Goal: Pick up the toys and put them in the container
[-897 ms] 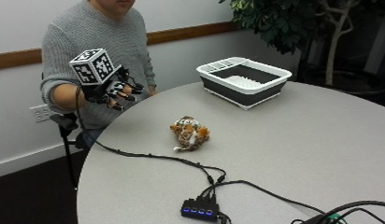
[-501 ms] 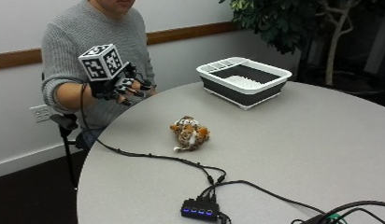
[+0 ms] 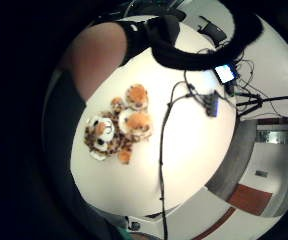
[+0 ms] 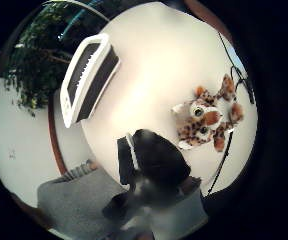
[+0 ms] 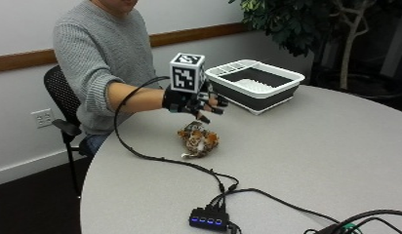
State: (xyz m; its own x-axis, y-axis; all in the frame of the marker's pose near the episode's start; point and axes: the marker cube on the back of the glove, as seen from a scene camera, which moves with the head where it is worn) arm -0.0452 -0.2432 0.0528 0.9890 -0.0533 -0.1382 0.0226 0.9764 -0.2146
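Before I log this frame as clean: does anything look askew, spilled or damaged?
Nothing stands out. The plush tiger lies on the table, the container sits upright, and the gloved right hand hovers above the toy.

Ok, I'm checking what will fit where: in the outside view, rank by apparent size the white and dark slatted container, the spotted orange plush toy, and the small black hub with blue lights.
1. White and dark slatted container
2. Spotted orange plush toy
3. Small black hub, though nearest the camera
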